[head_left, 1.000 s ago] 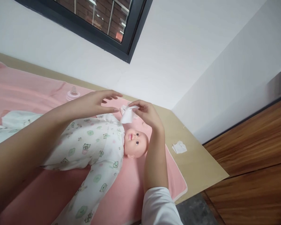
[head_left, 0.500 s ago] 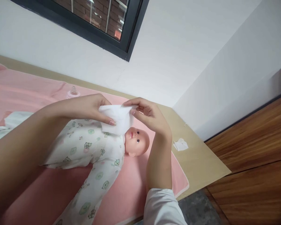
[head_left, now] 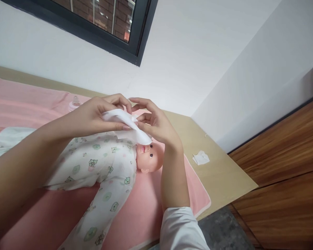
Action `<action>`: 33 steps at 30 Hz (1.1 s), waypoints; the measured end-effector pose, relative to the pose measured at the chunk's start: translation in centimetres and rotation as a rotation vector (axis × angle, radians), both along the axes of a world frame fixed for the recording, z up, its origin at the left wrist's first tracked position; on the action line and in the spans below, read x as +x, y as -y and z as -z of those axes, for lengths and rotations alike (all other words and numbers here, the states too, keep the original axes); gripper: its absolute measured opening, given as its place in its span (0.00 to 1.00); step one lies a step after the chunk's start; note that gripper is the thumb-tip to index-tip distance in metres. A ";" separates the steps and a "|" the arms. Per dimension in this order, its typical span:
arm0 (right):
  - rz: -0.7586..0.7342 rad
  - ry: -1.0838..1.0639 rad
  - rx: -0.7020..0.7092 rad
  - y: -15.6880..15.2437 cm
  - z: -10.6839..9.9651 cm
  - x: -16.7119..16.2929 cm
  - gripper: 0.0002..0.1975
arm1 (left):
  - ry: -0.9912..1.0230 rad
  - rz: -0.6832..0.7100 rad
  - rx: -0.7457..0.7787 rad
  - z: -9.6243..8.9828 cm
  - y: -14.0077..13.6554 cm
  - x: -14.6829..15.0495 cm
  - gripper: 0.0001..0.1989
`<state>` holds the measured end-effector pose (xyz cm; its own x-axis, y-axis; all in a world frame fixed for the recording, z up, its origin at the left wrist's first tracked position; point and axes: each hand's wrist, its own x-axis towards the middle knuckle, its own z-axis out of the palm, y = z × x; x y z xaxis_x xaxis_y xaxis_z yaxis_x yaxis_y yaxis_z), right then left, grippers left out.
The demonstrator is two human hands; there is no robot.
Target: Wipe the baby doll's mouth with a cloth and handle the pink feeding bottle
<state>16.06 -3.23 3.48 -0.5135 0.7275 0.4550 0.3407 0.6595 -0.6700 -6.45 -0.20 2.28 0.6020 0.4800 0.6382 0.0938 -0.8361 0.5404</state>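
A white tissue (head_left: pixel 120 116), bent into a curve, is held between my two hands above a baby doll (head_left: pixel 149 158). My left hand (head_left: pixel 101 114) pinches it from the left, thumb on the near side. From the right, my right hand (head_left: pixel 155 121) grips its edge between thumb and fingers, the index finger arched above. The doll lies on its back in a white suit (head_left: pixel 94 161) with green animal prints, its head toward the right. The tissue covers part of the view of its far shoulder and face edge.
A pink blanket (head_left: pixel 141 205) lies under the doll on a wooden table (head_left: pixel 224 180). A clear bottle nipple with a pink ring (head_left: pixel 74 103) sits behind my left hand. A crumpled white tissue (head_left: pixel 201 158) rests at the right. A wall and window (head_left: pixel 135 52) stand behind.
The tissue has gone from a flat folded square to a curved, partly opened sheet. My hands have moved slightly up and left in view, fingertips closer together.
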 end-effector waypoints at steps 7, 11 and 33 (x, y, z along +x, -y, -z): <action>0.003 -0.013 -0.020 -0.3 0.0 0.6 0.32 | 0.131 -0.074 -0.073 -0.3 1.1 0.3 0.06; 0.066 -0.049 -0.032 -0.4 -0.5 2.6 0.34 | 0.049 -0.141 -0.333 0.0 0.8 0.3 0.14; 0.173 -0.603 -0.739 -11.0 16.4 10.3 0.26 | -0.597 -0.205 -0.319 4.5 0.6 6.0 0.14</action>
